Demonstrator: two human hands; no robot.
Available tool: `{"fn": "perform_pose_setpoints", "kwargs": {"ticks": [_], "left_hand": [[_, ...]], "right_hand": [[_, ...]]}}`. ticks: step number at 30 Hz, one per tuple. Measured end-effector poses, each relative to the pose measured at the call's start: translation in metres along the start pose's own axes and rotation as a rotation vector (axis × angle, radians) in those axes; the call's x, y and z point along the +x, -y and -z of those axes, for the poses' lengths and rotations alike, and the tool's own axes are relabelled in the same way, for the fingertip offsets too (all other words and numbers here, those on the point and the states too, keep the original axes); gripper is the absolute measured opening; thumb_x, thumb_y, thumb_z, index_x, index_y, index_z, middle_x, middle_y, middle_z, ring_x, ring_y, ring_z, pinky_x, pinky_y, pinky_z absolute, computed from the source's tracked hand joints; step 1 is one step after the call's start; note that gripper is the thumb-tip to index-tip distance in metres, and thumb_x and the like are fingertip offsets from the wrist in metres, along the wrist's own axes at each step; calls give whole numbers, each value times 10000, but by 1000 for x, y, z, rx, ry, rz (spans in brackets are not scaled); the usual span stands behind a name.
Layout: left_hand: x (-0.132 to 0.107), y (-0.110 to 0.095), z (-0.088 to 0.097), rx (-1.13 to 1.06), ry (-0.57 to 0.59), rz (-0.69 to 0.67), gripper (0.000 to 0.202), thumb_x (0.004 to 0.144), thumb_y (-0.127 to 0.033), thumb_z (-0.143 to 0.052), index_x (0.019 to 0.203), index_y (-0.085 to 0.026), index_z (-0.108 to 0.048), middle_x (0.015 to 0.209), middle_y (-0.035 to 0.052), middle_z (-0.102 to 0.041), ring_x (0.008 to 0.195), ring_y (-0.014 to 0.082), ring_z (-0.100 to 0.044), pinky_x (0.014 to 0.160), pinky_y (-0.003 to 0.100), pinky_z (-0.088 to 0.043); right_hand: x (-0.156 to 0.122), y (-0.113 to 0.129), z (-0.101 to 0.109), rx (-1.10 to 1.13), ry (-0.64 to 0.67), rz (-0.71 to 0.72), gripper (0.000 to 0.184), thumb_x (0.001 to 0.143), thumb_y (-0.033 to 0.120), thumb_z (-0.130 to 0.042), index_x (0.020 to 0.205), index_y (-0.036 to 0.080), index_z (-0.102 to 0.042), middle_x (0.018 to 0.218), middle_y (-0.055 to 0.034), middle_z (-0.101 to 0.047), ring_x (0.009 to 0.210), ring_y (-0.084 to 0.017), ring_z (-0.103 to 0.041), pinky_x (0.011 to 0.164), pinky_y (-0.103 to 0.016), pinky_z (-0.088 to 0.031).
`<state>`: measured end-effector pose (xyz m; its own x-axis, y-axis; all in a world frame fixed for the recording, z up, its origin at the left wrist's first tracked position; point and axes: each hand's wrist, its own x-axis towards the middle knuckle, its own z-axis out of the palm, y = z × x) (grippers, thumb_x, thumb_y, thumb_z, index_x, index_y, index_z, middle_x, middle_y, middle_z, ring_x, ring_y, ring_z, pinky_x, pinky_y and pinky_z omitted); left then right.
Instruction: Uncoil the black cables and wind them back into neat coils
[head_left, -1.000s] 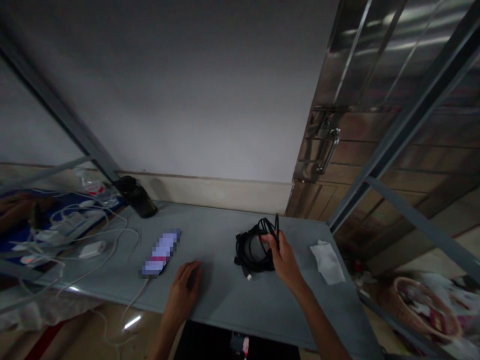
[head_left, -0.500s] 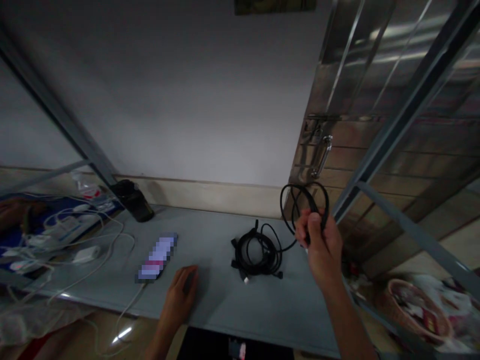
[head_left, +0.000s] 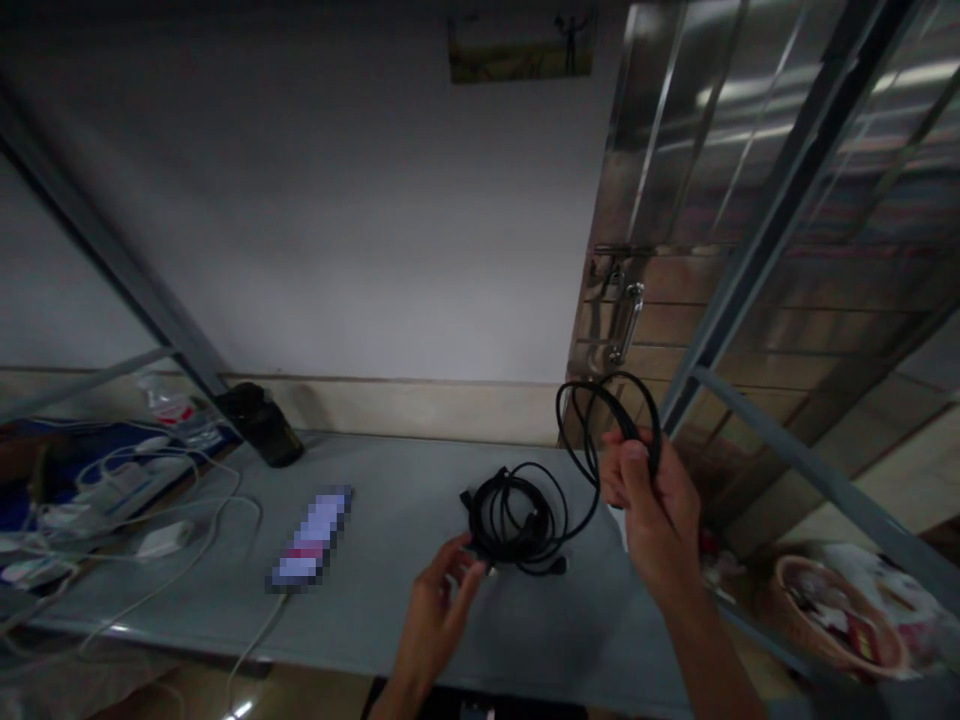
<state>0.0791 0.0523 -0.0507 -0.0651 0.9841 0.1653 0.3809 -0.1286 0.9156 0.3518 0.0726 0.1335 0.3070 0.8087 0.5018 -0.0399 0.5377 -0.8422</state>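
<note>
My right hand is closed around a looped black cable, held up above the right end of the table. From it a strand runs down to a coil of black cables lying flat on the grey table, with several plug ends sticking out. My left hand is at the coil's lower left edge. Its thumb and fingers are curved and apart, the tips at the cable; whether they touch it is hard to see. A pale object shows partly beside my right hand.
A lit phone on a white cord lies at left. Behind it leans a dark bottle. White cables and a power strip crowd the far left, near another person's hand. Metal posts frame both sides; a basket stands lower right.
My left hand has moved right, from the bare table near the phone to the coil's edge. My right hand still holds the looped cable. The view has shifted slightly.
</note>
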Motion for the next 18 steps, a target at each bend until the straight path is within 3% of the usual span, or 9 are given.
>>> {"fn": "perform_pose_setpoints", "kwargs": {"ticks": [2,5,7,10,12,14,16,18], "left_hand": [[11,-20,-36,-211,68,75,646,904,-676,-819,1348,-213,-742,868,60,-812,734,227,-745,609,304,-543],[40,-26,-63,-390,111,179,640,802,-790,-827,1001,-187,-755,680,37,-728,473,166,-594,442,281,-422],[57,-21,-60,-412,89,203,675,775,-859,-788,879,-196,-712,630,20,-687,397,138,-522,391,269,-357],[66,-13,-38,-426,24,213,716,709,-880,-820,911,-201,-715,639,13,-695,431,156,-567,395,265,-374],[54,-11,-23,-414,-26,200,751,685,-834,-880,1076,-207,-751,752,42,-777,552,198,-671,462,283,-464],[29,-10,-16,-400,-51,193,764,739,-782,-897,1245,-223,-769,953,97,-857,770,260,-781,634,341,-592],[-6,-6,-18,-476,42,294,772,828,-857,-786,1257,-215,-810,1100,183,-876,995,357,-827,804,441,-651],[-45,-1,-25,-721,227,527,879,826,-947,-710,1316,-224,-815,1212,230,-865,1147,413,-825,956,526,-653]], "right_hand": [[-6,5,0,-24,9,-19,320,1156,573,-623,1173,264,-703,743,50,-471,627,-128,-453,540,-255,-352],[-16,15,10,-49,-4,-39,337,1141,589,-643,1191,263,-712,716,49,-458,609,-140,-441,540,-275,-343],[-23,23,22,-42,-36,-37,345,1125,597,-669,1191,263,-725,690,52,-439,581,-139,-416,523,-283,-315],[-35,38,40,41,-115,-27,299,1103,570,-714,1130,273,-742,665,56,-411,550,-131,-380,506,-290,-303],[-43,47,46,120,-176,-24,241,1087,521,-748,1037,286,-734,645,63,-392,524,-127,-354,492,-292,-330],[-53,52,44,183,-237,-27,214,1078,476,-763,971,298,-713,623,72,-372,490,-122,-311,466,-289,-351],[-65,49,35,222,-254,-32,222,1096,477,-727,959,303,-716,606,75,-355,472,-123,-291,451,-282,-369],[-82,35,22,251,-244,-49,251,1124,496,-665,973,308,-733,595,72,-351,465,-126,-291,451,-274,-382]]}}
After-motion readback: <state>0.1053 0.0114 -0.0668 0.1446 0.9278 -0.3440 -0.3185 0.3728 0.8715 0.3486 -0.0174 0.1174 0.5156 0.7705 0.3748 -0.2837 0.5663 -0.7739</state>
